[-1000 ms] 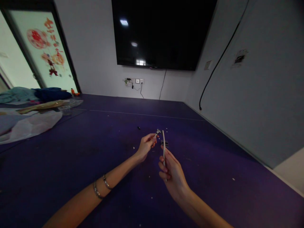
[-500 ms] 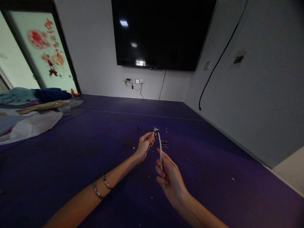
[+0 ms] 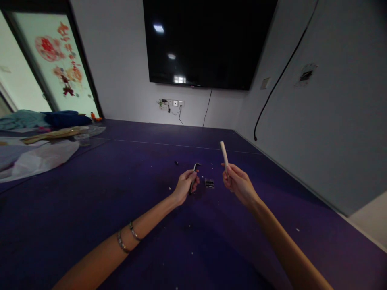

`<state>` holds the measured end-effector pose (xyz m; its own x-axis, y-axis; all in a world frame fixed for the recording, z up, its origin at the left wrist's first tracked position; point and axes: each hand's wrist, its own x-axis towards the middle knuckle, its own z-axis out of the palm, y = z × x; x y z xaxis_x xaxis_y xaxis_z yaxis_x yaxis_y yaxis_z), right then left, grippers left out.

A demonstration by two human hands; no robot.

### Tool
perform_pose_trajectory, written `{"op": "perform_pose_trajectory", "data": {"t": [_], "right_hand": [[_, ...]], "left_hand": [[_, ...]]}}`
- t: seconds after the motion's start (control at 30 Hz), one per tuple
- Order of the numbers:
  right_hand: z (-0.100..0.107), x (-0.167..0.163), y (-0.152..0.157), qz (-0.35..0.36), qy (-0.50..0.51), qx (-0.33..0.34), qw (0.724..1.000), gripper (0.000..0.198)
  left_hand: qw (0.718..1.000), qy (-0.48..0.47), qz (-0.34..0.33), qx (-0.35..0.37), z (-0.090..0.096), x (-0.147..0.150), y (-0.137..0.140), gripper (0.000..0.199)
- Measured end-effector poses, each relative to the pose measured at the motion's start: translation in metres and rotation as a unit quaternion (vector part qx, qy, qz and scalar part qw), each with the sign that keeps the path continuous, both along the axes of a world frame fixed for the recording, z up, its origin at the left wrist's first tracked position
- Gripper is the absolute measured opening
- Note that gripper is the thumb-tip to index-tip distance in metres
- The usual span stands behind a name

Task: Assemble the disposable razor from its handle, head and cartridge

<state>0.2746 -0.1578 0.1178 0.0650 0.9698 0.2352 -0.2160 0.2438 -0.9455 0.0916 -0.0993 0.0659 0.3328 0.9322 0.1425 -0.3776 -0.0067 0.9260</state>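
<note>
My left hand (image 3: pixel 185 184) is closed around a slim dark tool (image 3: pixel 195 166) with a small metallic head jutting past the fingers. Too little of it shows to name its kind. My right hand (image 3: pixel 238 179), farther right and raised, grips the lower part of a pale, slightly curved rod (image 3: pixel 224 152), whose blunt end points up and away. The rod and the tool are apart. Between the hands, a small clear packet with dark pieces (image 3: pixel 209 183) lies on the purple surface (image 3: pixel 145 241). A small black piece (image 3: pixel 176 163) lies beyond my left hand.
Small white scraps (image 3: pixel 297 229) are scattered over the surface. White plastic sheeting (image 3: pixel 48 157), cardboard (image 3: pixel 54 135) and dark blue cloth (image 3: pixel 66 118) lie at the left. A black cable (image 3: pixel 278 80) hangs along the right wall, and a television (image 3: pixel 208 44) is on the far wall.
My right hand has moved right and up, taking the pale rod away from the tool. My left hand stays in nearly the same place, with the tool turned a little.
</note>
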Motion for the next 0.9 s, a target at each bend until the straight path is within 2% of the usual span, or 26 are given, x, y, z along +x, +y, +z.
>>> {"op": "perform_pose_trajectory", "data": {"t": [0.17,0.37,0.57,0.9], "right_hand": [[-0.027,0.028,0.019,0.003,-0.167,-0.035,0.985,0.035],[-0.033,0.025,0.022,0.006,-0.241,-0.055,0.969,0.037],[-0.042,0.028,0.025,0.015,-0.269,-0.068,0.961,0.040],[-0.042,0.021,0.024,0.026,-0.240,-0.056,0.969,0.037]], "left_hand": [[0.999,0.008,-0.031,0.001,0.000,0.001,-0.002,0.031],[0.999,0.028,-0.023,0.010,-0.004,0.005,-0.008,0.028],[0.999,0.043,-0.008,0.017,-0.003,0.006,-0.010,0.026],[0.997,0.065,-0.005,0.040,-0.003,0.006,-0.013,0.027]]}}
